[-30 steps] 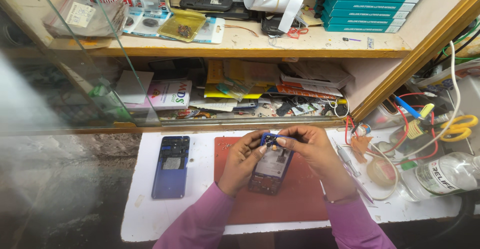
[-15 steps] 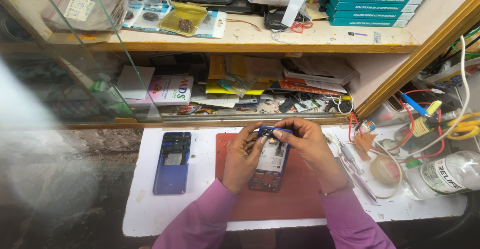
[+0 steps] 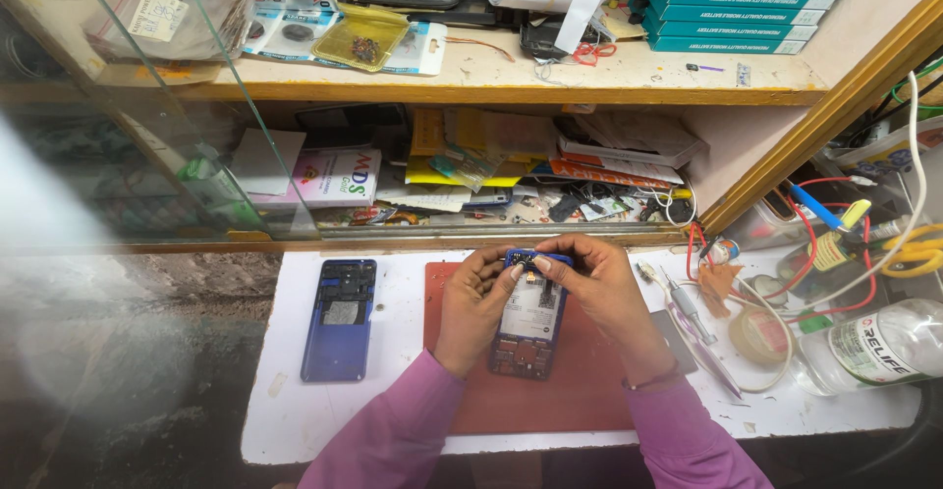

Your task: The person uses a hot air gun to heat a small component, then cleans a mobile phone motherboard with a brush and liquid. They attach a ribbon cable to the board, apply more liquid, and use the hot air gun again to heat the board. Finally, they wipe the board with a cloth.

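An opened blue phone (image 3: 528, 324) with its circuit boards exposed lies on a red work mat (image 3: 550, 396) on the white tabletop. My left hand (image 3: 476, 302) grips the phone's left side near its top end. My right hand (image 3: 599, 288) pinches the top edge of the phone from the right, fingertips meeting those of the left hand. Both wrists wear pink sleeves. The blue back cover (image 3: 340, 318) of a phone lies flat to the left of the mat, apart from both hands.
Tweezers and a small screwdriver (image 3: 683, 302) lie right of the mat, beside a tape roll (image 3: 756, 337), a clear plastic bottle (image 3: 874, 347), tangled red and white wires and yellow scissors (image 3: 914, 251). Shelves behind hold papers, packets and stacked teal boxes (image 3: 737, 3). A glass pane (image 3: 147, 106) stands at left.
Both hands stay at the phone's top end with only slight finger shifts. The view has tilted a little, so the table sits lower in the picture.
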